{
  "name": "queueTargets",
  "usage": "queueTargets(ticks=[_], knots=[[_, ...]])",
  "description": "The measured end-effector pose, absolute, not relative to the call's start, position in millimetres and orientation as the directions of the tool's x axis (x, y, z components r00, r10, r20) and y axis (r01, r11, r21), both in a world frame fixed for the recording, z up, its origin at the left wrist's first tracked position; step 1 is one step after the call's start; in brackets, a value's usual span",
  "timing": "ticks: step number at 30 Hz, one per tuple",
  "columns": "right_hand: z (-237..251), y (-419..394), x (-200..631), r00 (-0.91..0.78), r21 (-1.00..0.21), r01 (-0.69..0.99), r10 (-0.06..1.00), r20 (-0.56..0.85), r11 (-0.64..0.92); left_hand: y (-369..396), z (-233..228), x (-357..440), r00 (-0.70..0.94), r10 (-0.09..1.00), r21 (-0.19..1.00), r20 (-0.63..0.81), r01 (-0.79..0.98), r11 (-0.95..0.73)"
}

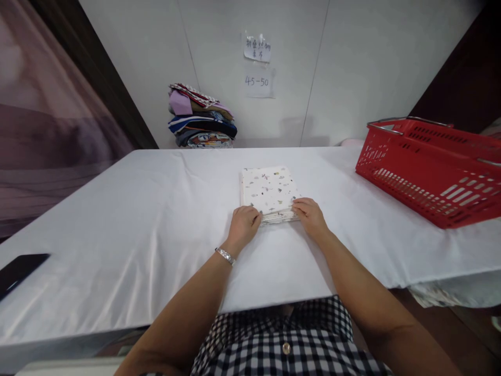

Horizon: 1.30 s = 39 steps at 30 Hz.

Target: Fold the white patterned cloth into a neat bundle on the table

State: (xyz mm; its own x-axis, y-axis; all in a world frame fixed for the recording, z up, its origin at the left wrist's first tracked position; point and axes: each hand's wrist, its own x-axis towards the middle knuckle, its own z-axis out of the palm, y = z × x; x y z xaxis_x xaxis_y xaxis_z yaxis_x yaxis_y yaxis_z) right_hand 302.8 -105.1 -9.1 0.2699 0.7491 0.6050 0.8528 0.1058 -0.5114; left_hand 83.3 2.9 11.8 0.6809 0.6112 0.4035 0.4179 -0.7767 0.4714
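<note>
1. Cloth first: the folded cloth [270, 194], white with small printed motifs, lies near the middle of the table [117, 230], a little toward the near edge; we see several layers stacked at its near side.
2. Our left hand [243, 223] curls its fingers against the near-left corner of the folded cloth; our right hand [310, 214] does the same at the near-right corner; both are half closed and pinching the layered edge, though how many layers each has we cannot tell.
3. Risk, as we judge it: an uneven pinch could take only the top layers; the lower ones would then slide out and the fold would open.
4. The table cover looks smooth and loose; a drag toward the near edge could bunch it, or catch it in the pinch with the cloth.
5. The red basket [430, 172] sits at the right edge, partly over the far-right side; a wide swing could knock it.
6. The dark phone [19, 271] at the left edge lies well apart; the pile of clothes [201, 117] at the far edge likewise.
</note>
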Motion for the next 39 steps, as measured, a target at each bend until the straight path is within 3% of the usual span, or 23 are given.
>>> queueTargets(ticks=[6,13,23,39], knots=[[-10.8,-107.6,303.5,0.202,-0.496,0.857,0.792,0.577,0.142,4.1,10.3,82.7,0.657,0.596,0.422,0.462,0.429,-0.799],[-7.5,-108.8,299.1,0.215,-0.475,0.868,0.757,0.617,0.141,6.5,10.9,81.3,0.694,0.521,0.310,0.497,0.419,-0.853],[-5.8,-113.0,297.3,0.168,-0.432,0.893,0.800,0.575,0.123,3.8,14.1,79.2,0.739,0.542,0.351,0.401,0.422,-0.836],[-8.3,-106.9,298.1,0.157,-0.388,0.915,0.796,0.584,0.105,5.7,14.3,80.4,0.750,0.531,0.342,0.394,0.417,-0.842]])
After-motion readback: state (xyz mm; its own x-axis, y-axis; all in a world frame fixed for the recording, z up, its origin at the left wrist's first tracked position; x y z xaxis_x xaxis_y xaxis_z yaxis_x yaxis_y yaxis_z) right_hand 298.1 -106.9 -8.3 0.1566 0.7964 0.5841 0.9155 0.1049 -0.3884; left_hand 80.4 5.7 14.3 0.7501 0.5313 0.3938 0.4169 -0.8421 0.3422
